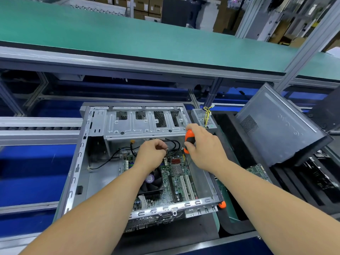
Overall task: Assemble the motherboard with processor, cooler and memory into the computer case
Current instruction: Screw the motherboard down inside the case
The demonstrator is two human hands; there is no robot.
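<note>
Inside the open computer case (pixel 77 162), the left hand (pixel 150 155) pinches black cables (pixel 174 144) above the motherboard (pixel 176 173); the right hand (pixel 204 144) grips an orange-handled screwdriver (pixel 189 139) upright.

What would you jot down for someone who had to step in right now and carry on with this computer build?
Right hand: grips an orange-and-black screwdriver, shaft pointing down at the far right part of the motherboard.
Left hand: pinches the black cables near the board's far edge, seemingly holding them aside.
Layout: the motherboard lies in the open computer case; the cooler fan sits on it.
Done: board and cooler are in the case.
Left: likely finishing the screws and sorting the cables; I cannot tell whether memory is fitted. The side panel leans at the right.
</note>
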